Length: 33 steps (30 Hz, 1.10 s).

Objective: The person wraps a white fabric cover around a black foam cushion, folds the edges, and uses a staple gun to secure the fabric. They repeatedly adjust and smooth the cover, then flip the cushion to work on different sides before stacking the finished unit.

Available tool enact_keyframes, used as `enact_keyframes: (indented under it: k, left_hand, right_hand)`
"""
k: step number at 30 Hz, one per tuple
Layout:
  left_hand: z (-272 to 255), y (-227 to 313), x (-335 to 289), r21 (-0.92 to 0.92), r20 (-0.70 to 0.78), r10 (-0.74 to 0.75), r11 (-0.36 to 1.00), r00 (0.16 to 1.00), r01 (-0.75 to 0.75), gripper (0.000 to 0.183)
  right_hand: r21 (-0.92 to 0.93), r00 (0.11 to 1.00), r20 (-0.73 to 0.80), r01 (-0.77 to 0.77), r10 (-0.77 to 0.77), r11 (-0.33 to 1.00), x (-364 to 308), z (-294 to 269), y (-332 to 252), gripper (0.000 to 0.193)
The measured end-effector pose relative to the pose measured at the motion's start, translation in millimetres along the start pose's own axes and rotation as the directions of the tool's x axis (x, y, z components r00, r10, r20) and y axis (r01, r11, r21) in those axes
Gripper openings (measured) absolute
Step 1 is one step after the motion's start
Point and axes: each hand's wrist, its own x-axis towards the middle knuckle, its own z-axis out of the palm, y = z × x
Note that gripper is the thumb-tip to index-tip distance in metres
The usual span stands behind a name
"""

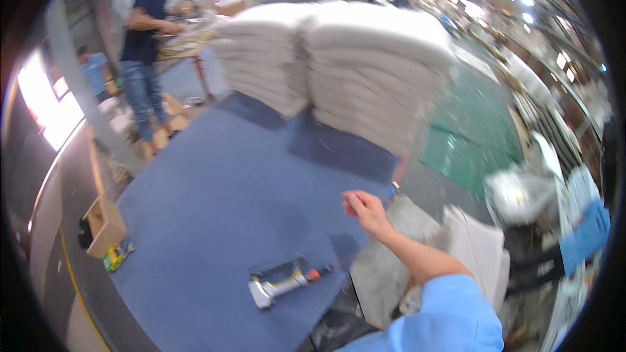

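Reaching over a blue carpeted worktable (215, 202), the right hand (365, 212) hovers loosely curled and empty, far and right of the metal pneumatic stapler (280, 285) lying near the table's near edge. Probably heavy and rigid; best gripped by its handle. Open carpet lies left.

right hand (365, 210) curled, empty | above blue table (215, 208) | staple gun (285, 281) nearby

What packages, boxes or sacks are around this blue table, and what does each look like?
Stacked sacks: far end of the blue table, two tall piles, off-white, flat and plump.
Small box: left of the table, open, tan.
Small packet: beside the box, flat, green and yellow.
Pale sheet stack: right of the right hand.
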Motion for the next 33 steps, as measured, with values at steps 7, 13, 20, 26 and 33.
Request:
enact_keyframes:
  k: [7, 13, 20, 26, 33]
  left_hand:
    - [25, -15, 1, 0.019, -0.076, 0.220, 0.976, 0.973, -0.219, 0.148]
    - [-9, -25, -11, -0.439, 0.254, 0.285, 0.885, 0.924, -0.153, 0.103]
    - [-20, -28, -40, -0.683, 0.164, 0.327, 0.718, 0.931, -0.131, 0.084]
    - [-26, 7, -61, -0.690, 0.254, 0.296, 0.722, 0.921, -0.042, 0.085]
    - [-37, -2, -103, -0.637, 0.231, 0.150, 0.770, 0.961, 0.033, 0.084]
  right_hand:
    - [0.150, 0.982, -0.126, -0.119, 0.138, 0.982, -187, -104, 71, 0.024]
    - [0.272, 0.834, -0.072, -0.512, 0.548, 0.815, -295, -114, 143, 0.025]
    - [0.410, 0.648, -0.007, -0.693, 0.762, 0.593, -300, -188, 236, 0.034]
    - [0.775, 0.122, -0.503, -0.374, 0.856, 0.509, -371, -320, 315, 0.038]
    - [0.893, -0.160, -0.434, 0.052, 0.887, 0.446, -392, -371, 354, 0.078]
